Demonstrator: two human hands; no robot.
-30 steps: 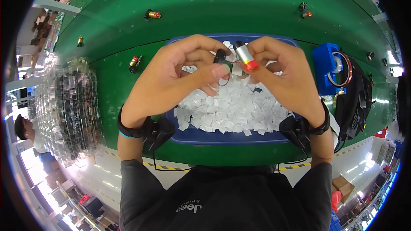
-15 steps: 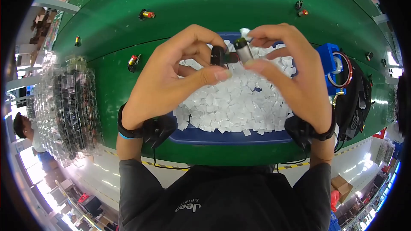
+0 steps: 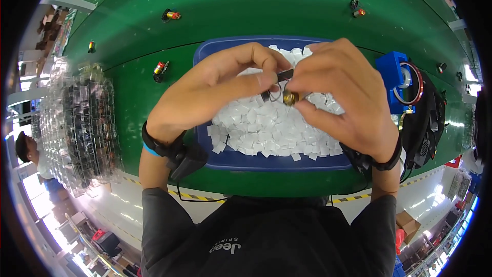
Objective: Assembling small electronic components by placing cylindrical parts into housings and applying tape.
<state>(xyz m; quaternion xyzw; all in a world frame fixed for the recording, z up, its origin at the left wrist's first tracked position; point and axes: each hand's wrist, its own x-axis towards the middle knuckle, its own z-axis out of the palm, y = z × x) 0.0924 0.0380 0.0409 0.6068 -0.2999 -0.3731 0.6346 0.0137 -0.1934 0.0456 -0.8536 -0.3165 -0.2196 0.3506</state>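
My right hand (image 3: 344,90) grips a small cylindrical motor (image 3: 290,97) above the bin, its brass-coloured end facing me and its body mostly behind my fingers. With thumb and bent fingers, my left hand (image 3: 218,84) pinches a small black part (image 3: 285,75) close beside my right fingertips. A thin dark wire (image 3: 275,94) loops between the two hands. Much of the black part is covered by my fingers. Beneath both hands lies a blue bin (image 3: 277,162) filled with small white paper-like pieces (image 3: 266,128).
Small red-and-gold motors with black parts lie about the green table (image 3: 266,0), one (image 3: 160,69) to the left, another (image 3: 173,15) farther back. A blue tape dispenser (image 3: 388,69) and a black bag (image 3: 429,123) sit at right. Stacked clear plastic trays (image 3: 79,128) stand at left.
Both hands have turned and drawn closer together. The motor has swung from showing its silver side to showing its brass end, and the wire loop has come into sight.
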